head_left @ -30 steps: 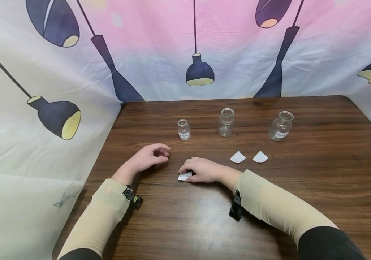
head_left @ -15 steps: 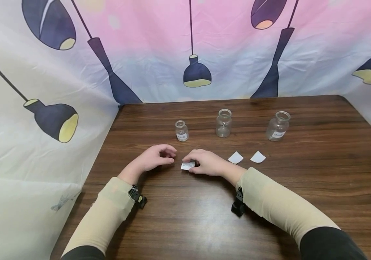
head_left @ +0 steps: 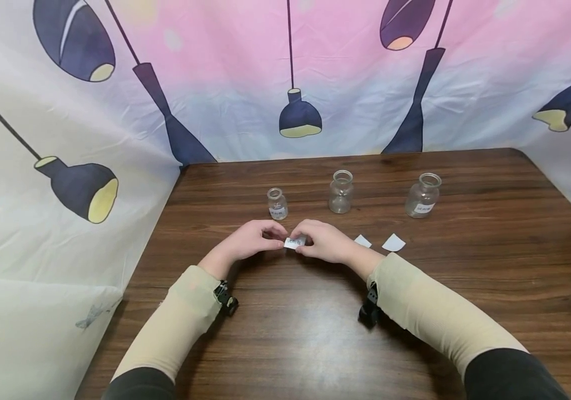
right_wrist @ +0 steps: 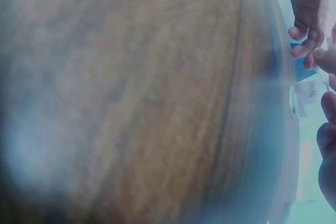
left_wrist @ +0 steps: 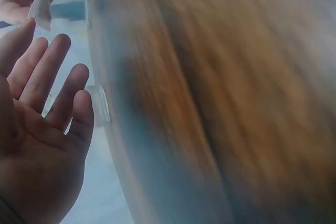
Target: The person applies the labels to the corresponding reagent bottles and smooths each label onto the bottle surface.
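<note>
A small white paper label with dark print is pinched at its right edge by my right hand. It is raised above the brown table, in front of the small glass jar. My left hand meets the label's left side. In the left wrist view, the left thumb tip is at the label's lower edge, while the other left fingers are loosely extended. Just behind the hands stands the small glass jar, with a printed label low on its front.
A taller glass jar showing no label stands at the back. Farther right is a wide glass jar bearing a printed label. Two white paper pieces lie right of the right hand, one partly covered. A patterned curtain hangs behind the table.
My right hand has lifted the label from the table and brought it away from me. My left hand has moved right, closing the gap to it.
</note>
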`<act>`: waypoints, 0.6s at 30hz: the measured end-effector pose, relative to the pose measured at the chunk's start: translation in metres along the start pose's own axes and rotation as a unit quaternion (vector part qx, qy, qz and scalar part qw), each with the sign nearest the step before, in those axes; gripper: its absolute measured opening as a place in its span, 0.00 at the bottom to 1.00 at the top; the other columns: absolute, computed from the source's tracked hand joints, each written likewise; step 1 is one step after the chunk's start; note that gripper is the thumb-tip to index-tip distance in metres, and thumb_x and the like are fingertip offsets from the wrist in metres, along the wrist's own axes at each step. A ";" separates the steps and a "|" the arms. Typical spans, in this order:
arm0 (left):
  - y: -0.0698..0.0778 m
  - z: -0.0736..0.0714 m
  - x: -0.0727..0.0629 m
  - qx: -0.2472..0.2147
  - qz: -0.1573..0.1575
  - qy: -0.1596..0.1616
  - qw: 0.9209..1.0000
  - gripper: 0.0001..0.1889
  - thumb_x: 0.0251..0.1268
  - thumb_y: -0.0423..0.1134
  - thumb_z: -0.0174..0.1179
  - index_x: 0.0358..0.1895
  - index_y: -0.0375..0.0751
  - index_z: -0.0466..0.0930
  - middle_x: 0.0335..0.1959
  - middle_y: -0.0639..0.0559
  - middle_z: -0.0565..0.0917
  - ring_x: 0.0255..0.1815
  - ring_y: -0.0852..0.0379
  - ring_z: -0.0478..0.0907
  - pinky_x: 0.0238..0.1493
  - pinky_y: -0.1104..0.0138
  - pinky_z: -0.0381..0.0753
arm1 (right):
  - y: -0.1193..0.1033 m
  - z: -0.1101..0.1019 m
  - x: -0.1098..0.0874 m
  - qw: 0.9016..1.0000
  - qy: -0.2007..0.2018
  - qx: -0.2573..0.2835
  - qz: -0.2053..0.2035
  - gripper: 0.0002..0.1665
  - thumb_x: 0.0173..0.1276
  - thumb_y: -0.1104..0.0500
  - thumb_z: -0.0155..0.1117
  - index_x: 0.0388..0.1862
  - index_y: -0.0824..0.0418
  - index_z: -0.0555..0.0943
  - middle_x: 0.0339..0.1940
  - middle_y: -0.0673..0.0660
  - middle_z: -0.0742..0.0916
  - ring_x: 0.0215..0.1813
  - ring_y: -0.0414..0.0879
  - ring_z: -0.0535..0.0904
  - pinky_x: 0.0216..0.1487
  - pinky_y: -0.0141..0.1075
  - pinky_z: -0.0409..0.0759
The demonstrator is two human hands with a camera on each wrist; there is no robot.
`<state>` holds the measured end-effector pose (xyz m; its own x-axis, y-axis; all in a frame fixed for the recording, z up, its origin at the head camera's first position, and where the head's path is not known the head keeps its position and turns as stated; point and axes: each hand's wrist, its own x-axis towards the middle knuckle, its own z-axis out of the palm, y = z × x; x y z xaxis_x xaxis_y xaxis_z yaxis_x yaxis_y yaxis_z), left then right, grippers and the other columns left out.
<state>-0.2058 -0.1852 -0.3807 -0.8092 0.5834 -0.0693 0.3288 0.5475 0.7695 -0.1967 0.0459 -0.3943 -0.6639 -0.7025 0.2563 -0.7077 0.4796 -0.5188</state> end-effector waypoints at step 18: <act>0.020 0.017 0.023 0.014 -0.007 0.063 0.998 0.10 0.62 0.43 0.61 0.44 0.44 0.80 0.38 0.55 0.82 0.40 0.58 0.76 0.43 0.63 0.74 | 0.012 -0.022 -0.009 0.999 0.042 -0.009 0.031 0.09 0.61 0.62 0.66 0.41 0.57 0.79 0.43 0.52 0.80 0.37 0.42 0.75 0.39 0.35 0.75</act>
<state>-0.2101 -0.1507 -0.3774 -0.8685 0.4957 0.0013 0.3281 0.5727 0.7512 -0.2043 0.0696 -0.3844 -0.7232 -0.6259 0.2920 -0.6692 0.5304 -0.5204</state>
